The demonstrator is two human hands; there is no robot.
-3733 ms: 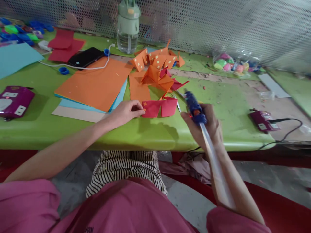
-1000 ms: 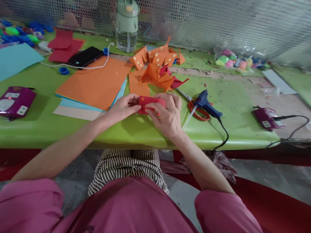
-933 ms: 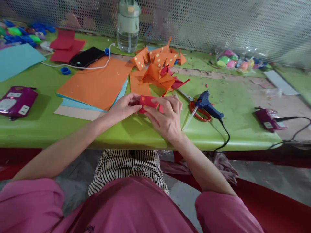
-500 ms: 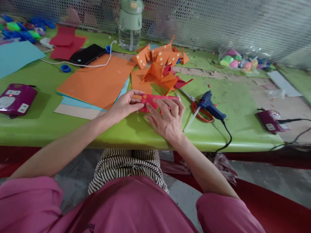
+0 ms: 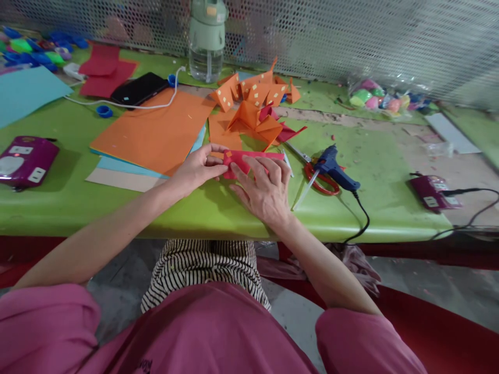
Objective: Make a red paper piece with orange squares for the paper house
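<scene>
The left hand (image 5: 198,169) pinches the left end of the red paper (image 5: 238,162), near the near edge of the surface (image 5: 187,215). The right hand (image 5: 268,195), fingers slightly spread, apparently presses it flat. Further pressing would call for even fingertip force.

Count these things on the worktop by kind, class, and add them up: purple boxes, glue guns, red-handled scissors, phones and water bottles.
Purple boxes: 2
Glue gun: 1
Red-handled scissors: 1 pair
Phone: 1
Water bottle: 1
Total: 6
</scene>
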